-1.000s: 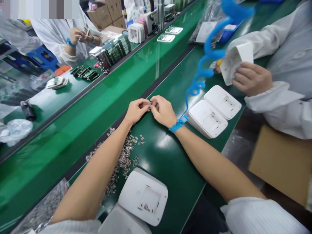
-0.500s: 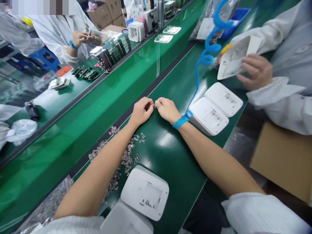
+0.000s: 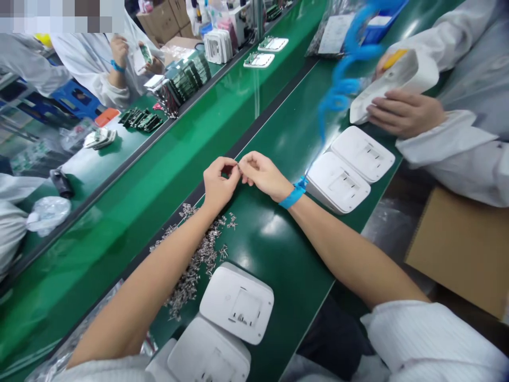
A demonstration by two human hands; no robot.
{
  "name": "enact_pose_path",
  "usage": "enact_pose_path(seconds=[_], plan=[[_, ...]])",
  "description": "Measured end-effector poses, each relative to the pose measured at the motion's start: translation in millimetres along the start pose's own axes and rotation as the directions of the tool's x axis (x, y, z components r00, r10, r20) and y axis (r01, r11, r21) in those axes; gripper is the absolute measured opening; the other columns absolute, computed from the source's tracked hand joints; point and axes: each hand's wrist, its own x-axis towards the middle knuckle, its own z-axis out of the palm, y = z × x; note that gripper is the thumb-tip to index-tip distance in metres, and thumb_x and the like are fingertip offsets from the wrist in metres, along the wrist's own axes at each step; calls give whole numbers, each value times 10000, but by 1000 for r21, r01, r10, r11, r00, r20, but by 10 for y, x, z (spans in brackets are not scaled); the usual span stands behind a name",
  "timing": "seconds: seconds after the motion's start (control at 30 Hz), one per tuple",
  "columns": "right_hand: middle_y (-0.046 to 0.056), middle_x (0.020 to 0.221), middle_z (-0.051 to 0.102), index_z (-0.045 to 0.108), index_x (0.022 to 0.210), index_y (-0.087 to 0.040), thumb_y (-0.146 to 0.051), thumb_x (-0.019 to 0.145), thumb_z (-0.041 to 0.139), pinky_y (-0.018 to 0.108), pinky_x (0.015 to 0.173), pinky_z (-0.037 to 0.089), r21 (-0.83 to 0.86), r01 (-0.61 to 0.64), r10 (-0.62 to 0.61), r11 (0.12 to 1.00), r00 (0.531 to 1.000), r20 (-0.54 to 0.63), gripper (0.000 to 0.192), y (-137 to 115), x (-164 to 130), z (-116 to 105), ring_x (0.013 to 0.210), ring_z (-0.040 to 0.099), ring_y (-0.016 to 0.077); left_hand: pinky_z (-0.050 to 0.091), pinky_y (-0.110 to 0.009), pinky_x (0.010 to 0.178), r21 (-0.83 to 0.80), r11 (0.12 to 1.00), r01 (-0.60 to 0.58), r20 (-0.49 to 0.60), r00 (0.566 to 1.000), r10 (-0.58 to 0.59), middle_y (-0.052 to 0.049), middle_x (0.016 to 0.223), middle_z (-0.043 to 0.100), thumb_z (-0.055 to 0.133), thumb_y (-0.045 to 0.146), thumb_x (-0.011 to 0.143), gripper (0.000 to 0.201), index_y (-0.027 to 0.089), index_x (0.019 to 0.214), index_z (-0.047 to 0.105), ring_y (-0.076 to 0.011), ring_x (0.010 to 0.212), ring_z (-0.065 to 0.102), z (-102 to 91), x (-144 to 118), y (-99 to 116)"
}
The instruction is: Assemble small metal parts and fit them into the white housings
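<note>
One bare left hand [image 3: 219, 182] and one bare right hand [image 3: 265, 175] are pinching narrowly, close together, any contents too small to tell; small silvery metal pieces [image 3: 207, 248] are lying nearby.

We held a tiny piece [image 3: 239, 165], its shape unclear, above the green surface [image 3: 258, 239]; our silvery metal parts [image 3: 207, 250] lay loosely heaped by its far edge.
</note>
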Motion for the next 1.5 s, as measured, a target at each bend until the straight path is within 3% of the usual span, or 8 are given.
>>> enact_pose_path(seconds=[0.23,0.43,0.53,0.67,0.87,1.1,1.27,1.5], plan=[[-13,807,636,542,1024,-203,-475,792,783,250,603,517,72,153,-155,986,988,25,432,-151,-345,75,638,610,104,460,-211,590,120,992,43,-40,998,-38,37,715,607,604,126,802,62,187,795,595,-82,617,552,-319,-219,647],[-27,805,629,487,1046,-250,-404,927,656,254,579,490,-122,249,-253,961,967,-14,258,-570,-897,295,607,581,103,458,-290,664,447,807,-386,45,911,411,0,717,618,601,79,809,122,199,793,583,-137,708,576,-667,-391,1115],[-21,790,642,486,1067,-254,-329,968,596,255,562,478,-170,239,-239,956,971,22,166,-798,-1228,355,630,603,118,501,-320,704,370,822,-433,90,897,432,-19,792,652,614,86,815,125,207,817,583,-158,767,605,-819,-491,1380],[-31,736,637,479,1027,-249,-266,970,583,238,536,465,-128,159,-155,979,987,40,120,-976,-1611,340,647,630,129,533,-275,685,54,991,-121,167,980,110,-17,843,653,620,80,840,132,198,890,591,-130,765,625,-902,-698,1795],[-5,818,657,519,991,-240,-200,954,596,245,571,502,-257,213,-231,943,972,-41,95,-1073,-2062,319,688,644,129,572,-274,739,-246,939,241,176,964,-202,-40,953,636,666,105,852,178,206,992,622,-138,865,645,-922,-1024,2197],[6,780,655,540,1017,-251,-223,948,605,270,535,513,-288,217,-225,933,974,5,99,-1192,-2314,308,672,645,154,562,-291,695,4,999,-33,106,994,33,-6,848,671,635,52,844,216,241,943,603,-136,774,644,-962,-1149,2367],[-25,665,585,516,947,-243,-323,967,592,239,496,501,-30,2,2,1000,990,141,112,-1292,-2261,289,585,595,128,567,-396,624,116,931,-346,240,919,312,-39,861,703,705,151,808,189,276,928,628,-233,774,683,-1074,-1176,2276],[10,806,656,606,1014,-236,-307,980,585,226,550,527,-120,123,-110,985,988,111,81,-1305,-2233,307,664,631,121,589,-301,714,-84,961,263,169,954,-246,-18,859,667,636,106,872,234,248,1057,622,-146,792,653,-1058,-1189,2574]])
